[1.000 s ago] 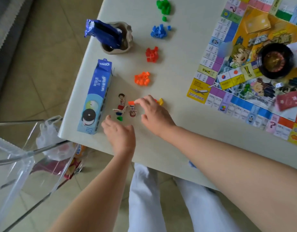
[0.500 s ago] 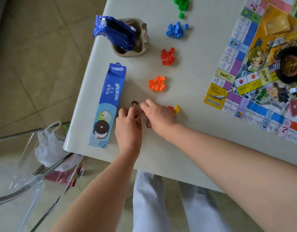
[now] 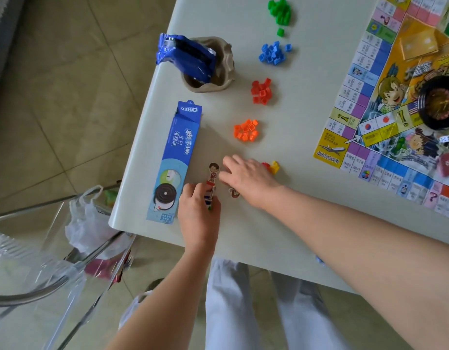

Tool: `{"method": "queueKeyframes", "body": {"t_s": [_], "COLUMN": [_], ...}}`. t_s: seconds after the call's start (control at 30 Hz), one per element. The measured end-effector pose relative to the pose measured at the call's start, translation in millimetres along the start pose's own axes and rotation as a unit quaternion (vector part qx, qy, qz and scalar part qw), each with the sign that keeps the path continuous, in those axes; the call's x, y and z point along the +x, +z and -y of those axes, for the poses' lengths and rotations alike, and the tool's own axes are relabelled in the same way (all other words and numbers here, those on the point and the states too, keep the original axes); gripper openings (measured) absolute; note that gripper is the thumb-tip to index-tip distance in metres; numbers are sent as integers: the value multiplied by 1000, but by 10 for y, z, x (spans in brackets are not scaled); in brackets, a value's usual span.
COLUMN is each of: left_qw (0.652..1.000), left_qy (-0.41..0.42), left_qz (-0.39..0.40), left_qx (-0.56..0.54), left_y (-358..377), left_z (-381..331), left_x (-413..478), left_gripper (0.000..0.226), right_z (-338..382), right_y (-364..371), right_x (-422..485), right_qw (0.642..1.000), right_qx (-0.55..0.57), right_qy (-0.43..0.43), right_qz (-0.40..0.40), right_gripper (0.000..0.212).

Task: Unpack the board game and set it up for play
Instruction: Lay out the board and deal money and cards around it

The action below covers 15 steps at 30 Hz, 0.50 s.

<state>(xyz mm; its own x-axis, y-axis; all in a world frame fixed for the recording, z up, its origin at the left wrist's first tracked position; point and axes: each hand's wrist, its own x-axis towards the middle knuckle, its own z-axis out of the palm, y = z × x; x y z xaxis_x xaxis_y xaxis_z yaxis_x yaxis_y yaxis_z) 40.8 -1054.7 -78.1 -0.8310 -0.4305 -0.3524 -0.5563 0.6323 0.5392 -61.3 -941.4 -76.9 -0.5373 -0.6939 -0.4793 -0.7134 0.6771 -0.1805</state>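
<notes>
While the game board (image 3: 370,102) already lies unfolded on the right of the bench (image 3: 307,203) and the small plastic houses sit sorted in 4 heaps, the green heap (image 3: 280,10), the blue heap (image 3: 272,53), the red heap (image 3: 261,90) and the orange heap (image 3: 246,130), the step in hand looks to be the player pawns. The left hand (image 3: 199,209) pinches the lower end of a cardboard boy figure (image 3: 214,171), its fingers curled round it, just beside the biscuit box (image 3: 175,160). The right hand (image 3: 247,178) lies palm down with fingers spread and fairly straight, next to that figure, holding nothing that I can see. A 2nd figure (image 3: 234,193) peeks out from under its wrist, and yellow and red pieces (image 3: 273,168) lie just past its knuckles. Next, I judge, each figure needs seating in a coloured stand, a fiddly job for 2 hands, and then carrying to the board's corner. The box reads "OREO" above Chinese characters. Some board squares show a "?", but the prices are too small to read.
</notes>
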Motion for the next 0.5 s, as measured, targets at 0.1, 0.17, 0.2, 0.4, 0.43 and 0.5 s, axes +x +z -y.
{"method": "queueKeyframes", "body": {"t_s": [0.1, 0.17, 0.2, 0.4, 0.43, 0.5], "left_qw": [1000, 999, 999, 999, 999, 998], "left_qy": [-17, -26, -27, -17, -24, -38], "left_qz": [6, 6, 5, 8, 8, 11], "left_qx": [-16, -19, -20, -39, -42, -48], "left_y": [-28, -40, -40, -98, -104, -107], "left_z": [52, 89, 92, 122, 137, 154], "left_x": [-136, -179, -180, -229, -249, -285], "left_gripper": [26, 23, 22, 15, 15, 15], "right_z": [-51, -81, -113, -7, 45, 123], "right_y": [14, -11, -23, -221, -219, -171], "right_x": [36, 56, 70, 186, 216, 264], "right_qw": [999, 999, 996, 981, 982, 988], "right_qx": [-30, 15, 57, 182, 175, 137], "right_qy": [-14, -34, -39, 69, 70, 51], "right_qz": [-19, -31, -50, 0, 23, 47], "right_gripper": [21, 27, 28, 20, 24, 32]}}
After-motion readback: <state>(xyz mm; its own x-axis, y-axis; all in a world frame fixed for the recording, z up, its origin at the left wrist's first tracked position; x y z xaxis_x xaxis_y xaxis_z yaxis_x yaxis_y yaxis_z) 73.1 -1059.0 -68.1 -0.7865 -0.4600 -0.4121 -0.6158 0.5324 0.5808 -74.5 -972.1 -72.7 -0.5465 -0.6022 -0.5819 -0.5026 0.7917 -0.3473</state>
